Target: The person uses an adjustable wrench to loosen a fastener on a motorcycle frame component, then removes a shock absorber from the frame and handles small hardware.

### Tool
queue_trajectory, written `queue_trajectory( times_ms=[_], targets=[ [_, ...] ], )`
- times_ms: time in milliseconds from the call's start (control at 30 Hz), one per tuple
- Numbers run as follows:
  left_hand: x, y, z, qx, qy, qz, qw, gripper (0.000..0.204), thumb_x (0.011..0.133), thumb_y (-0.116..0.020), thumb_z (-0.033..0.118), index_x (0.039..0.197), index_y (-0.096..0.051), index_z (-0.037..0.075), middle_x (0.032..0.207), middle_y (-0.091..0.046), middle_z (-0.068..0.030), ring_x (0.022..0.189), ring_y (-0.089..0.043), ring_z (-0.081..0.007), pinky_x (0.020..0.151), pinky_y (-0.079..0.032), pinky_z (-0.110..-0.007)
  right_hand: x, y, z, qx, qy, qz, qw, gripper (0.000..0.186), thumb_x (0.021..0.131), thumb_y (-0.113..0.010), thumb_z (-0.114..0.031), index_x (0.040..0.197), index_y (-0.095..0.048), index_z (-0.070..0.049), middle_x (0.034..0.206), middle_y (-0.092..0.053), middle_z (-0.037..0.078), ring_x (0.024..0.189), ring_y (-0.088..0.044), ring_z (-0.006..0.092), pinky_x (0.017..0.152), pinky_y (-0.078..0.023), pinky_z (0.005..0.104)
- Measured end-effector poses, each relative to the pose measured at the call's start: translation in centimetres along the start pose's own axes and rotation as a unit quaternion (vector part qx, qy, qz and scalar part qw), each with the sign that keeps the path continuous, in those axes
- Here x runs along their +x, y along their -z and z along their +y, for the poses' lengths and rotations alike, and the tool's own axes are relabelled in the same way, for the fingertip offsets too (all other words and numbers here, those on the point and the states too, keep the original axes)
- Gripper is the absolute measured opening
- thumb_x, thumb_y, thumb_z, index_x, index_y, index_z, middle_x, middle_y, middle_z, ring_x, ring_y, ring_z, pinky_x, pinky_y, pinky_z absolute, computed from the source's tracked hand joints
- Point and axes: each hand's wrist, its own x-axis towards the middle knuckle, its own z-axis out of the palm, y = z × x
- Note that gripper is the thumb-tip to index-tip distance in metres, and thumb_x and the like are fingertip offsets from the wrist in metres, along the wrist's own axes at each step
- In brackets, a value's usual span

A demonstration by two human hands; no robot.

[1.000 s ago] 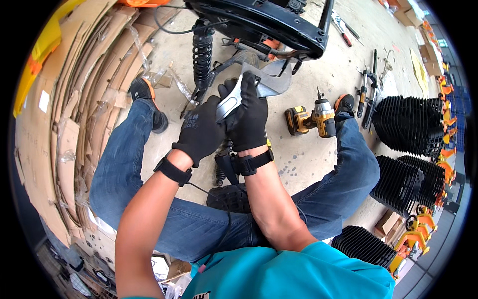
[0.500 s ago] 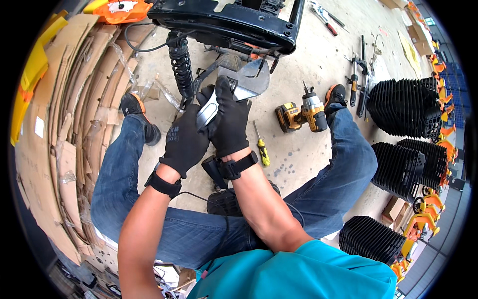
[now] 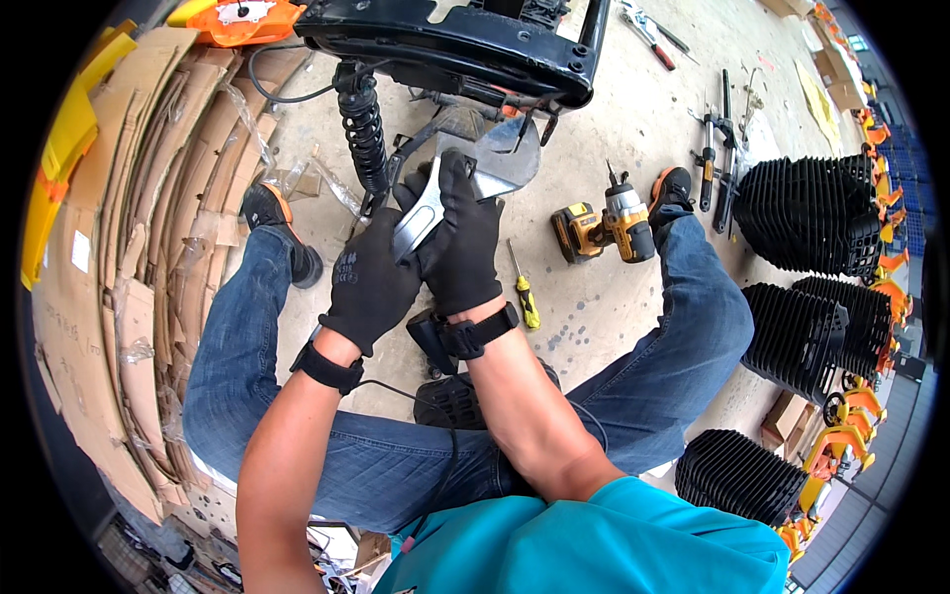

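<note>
A large silver adjustable wrench slants up and to the right between my hands, just below a black metal frame. My left hand, in a black glove, is closed round the lower handle. Higher up, my right hand, gloved alike, grips the wrench close to its broad head. The head lies in front of dark parts beneath the frame, and I cannot tell whether its jaws touch anything. A black coil spring shock absorber hangs from the frame to the left of the wrench.
On the floor to the right lie a yellow-handled screwdriver and a yellow and black cordless driver. Flattened cardboard is stacked along the left. Black ribbed plastic parts stand at the right, with red-handled pliers farther off.
</note>
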Motion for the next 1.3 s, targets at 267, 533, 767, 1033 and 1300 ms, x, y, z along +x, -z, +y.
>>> queue_trajectory(
  times_ms=[267, 533, 767, 1033, 1300],
  targets=[
    [0.1, 0.6, 0.6, 0.009, -0.001, -0.015, 1.0, 0.037, 0.074, -0.06, 0.006, 0.11, -0.054, 0.001, 0.089, -0.065, -0.0251, 0.084, -0.063, -0.044, 0.072, -0.049, -0.049, 1.0, 0.7, -1.3, 0.075, -0.11, -0.117, 0.984, 0.026, 0.096, -0.06, -0.019, 0.115, -0.056, -0.003, 0.101, -0.065, 0.011, 0.09, -0.065, 0.0218, 0.083, -0.055, 0.0388],
    [0.3, 1.0, 1.0, -0.016, -0.029, -0.01, 0.999, 0.038, 0.075, -0.062, 0.008, 0.112, -0.053, 0.0, 0.088, -0.066, -0.0239, 0.084, -0.063, -0.0431, 0.072, -0.05, -0.048, 1.0, 0.3, -1.4, 0.102, -0.122, -0.144, 0.977, 0.028, 0.098, -0.056, -0.019, 0.121, -0.052, -0.003, 0.086, -0.057, 0.005, 0.072, -0.056, 0.0135, 0.074, -0.049, 0.0319],
    [-2.3, 2.1, -0.2, 0.076, 0.053, -0.065, 0.994, 0.031, 0.079, -0.071, 0.02, 0.096, -0.053, 0.001, 0.066, -0.059, -0.0172, 0.061, -0.061, -0.0343, 0.057, -0.046, -0.043, 0.7, 0.5, -1.5, 0.029, -0.094, -0.089, 0.991, 0.035, 0.099, -0.055, -0.027, 0.125, -0.054, -0.003, 0.093, -0.061, 0.005, 0.08, -0.06, 0.0122, 0.079, -0.058, 0.0329],
    [-2.2, 2.0, -0.4, 0.108, 0.0, -0.011, 0.994, 0.025, 0.08, -0.07, 0.016, 0.093, -0.053, 0.002, 0.066, -0.057, -0.0206, 0.062, -0.059, -0.0403, 0.055, -0.043, -0.046, 0.5, -0.1, -1.4, 0.032, -0.113, -0.095, 0.989, 0.038, 0.099, -0.055, -0.027, 0.13, -0.049, -0.007, 0.086, -0.058, 0.003, 0.076, -0.06, 0.0121, 0.08, -0.057, 0.035],
    [-2.7, 1.2, -0.4, 0.19, 0.009, 0.008, 0.982, 0.026, 0.081, -0.067, 0.012, 0.099, -0.051, 0.003, 0.073, -0.059, -0.0211, 0.07, -0.06, -0.0409, 0.059, -0.045, -0.048, 1.4, 0.1, -0.7, 0.121, -0.136, -0.144, 0.973, 0.021, 0.097, -0.054, -0.022, 0.114, -0.055, -0.009, 0.068, -0.045, -0.003, 0.058, -0.045, 0.0082, 0.062, -0.045, 0.0291]
  ],
)
